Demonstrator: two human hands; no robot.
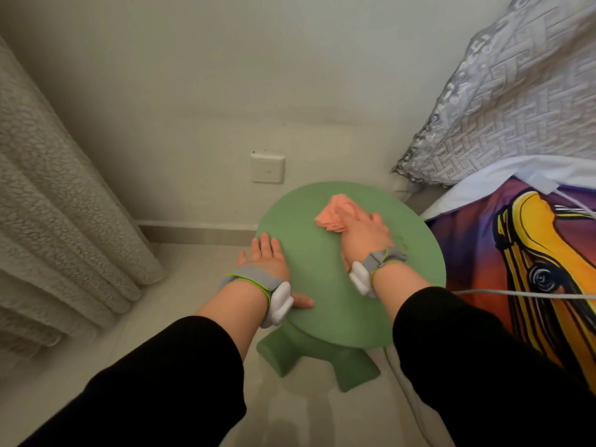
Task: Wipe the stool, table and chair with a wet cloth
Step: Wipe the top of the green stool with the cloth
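A round green stool (325, 285) stands on the floor near the wall, its legs showing below the seat. My right hand (366, 233) holds a crumpled orange cloth (333, 212) against the far part of the seat. My left hand (269, 259) lies flat on the seat's left edge, fingers straight and pointing to the wall, thumb resting on the top. Both wrists wear grey straps with white devices.
A bed with a colourful sheet (529, 253) and a grey patterned pillow (516, 108) crowds the stool's right side. A white cable (522, 294) runs across the bed edge. A wall socket (267, 168) sits behind the stool. A curtain (58, 204) hangs at the left.
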